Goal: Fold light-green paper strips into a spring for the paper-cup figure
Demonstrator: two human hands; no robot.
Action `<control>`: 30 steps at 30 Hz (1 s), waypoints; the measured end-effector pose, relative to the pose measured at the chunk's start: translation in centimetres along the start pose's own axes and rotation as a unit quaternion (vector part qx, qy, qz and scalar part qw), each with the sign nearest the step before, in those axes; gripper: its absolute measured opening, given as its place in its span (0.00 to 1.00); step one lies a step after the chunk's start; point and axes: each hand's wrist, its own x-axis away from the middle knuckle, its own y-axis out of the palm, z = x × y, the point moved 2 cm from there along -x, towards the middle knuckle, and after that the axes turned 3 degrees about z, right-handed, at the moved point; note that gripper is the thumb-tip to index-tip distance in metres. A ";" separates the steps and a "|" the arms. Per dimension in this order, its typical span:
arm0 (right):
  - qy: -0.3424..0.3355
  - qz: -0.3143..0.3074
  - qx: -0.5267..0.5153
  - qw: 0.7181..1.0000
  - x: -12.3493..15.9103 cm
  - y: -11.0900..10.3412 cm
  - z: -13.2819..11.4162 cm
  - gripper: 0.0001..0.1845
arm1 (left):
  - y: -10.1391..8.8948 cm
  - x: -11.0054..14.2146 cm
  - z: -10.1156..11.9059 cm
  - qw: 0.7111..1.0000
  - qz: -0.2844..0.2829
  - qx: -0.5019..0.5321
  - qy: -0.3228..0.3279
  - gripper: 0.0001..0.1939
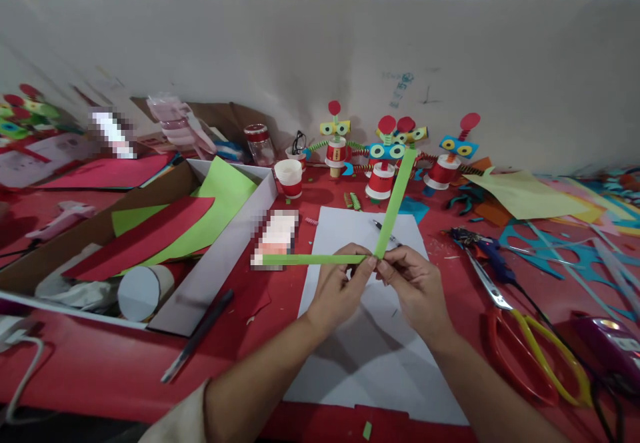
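Note:
Two light green paper strips meet at a corner between my fingertips. One green paper strip runs out level to the left, and the other green paper strip rises up and slightly right. My left hand pinches the strips near the joint. My right hand is closed on the same joint from the right, thumb and fingers pressed together. Whether the strips are glued there is hidden by my fingers. Beneath both hands lies a white sheet of paper, with a pen on its far part.
Paper-cup figures stand along the back. At left is a white-walled box of coloured paper, beside a dark pen-like tool. Scissors, a blue glue gun and blue paper scraps lie at right. A paper cup stands behind.

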 end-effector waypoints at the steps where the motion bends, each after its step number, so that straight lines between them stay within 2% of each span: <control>1: -0.001 0.001 0.006 1.000 0.0 0.0 -0.1 0.07 | 0.0 0.0 0.1 1.000 0.000 -0.010 0.001 0.11; 7: 0.003 -0.018 0.014 1.000 0.4 0.2 -0.8 0.08 | -0.2 -0.2 0.8 0.997 -0.044 -0.040 0.044 0.14; 11: 0.016 -0.040 -0.017 0.999 0.3 0.3 -0.7 0.09 | -0.1 -0.3 0.7 0.998 -0.061 0.018 0.015 0.15; 15: 0.026 -0.066 -0.044 0.997 0.2 0.6 -0.7 0.09 | 0.1 -0.2 -0.3 0.985 -0.014 0.148 -0.089 0.16; 18: 0.019 -0.060 -0.052 0.997 0.3 1.0 -0.8 0.14 | 0.4 -0.1 -1.0 0.946 0.052 0.255 -0.193 0.15; 21: 0.012 -0.045 -0.049 0.998 0.3 1.3 -0.7 0.14 | 0.8 0.0 -1.1 0.922 0.060 0.303 -0.232 0.17; 25: -0.011 -0.027 -0.031 0.999 0.4 1.2 -0.5 0.12 | 1.1 0.1 -1.1 0.923 0.042 0.312 -0.221 0.18; 30: -0.055 -0.031 -0.005 0.998 0.6 0.8 -0.3 0.05 | 1.0 0.5 -1.8 0.956 -0.004 0.252 -0.150 0.15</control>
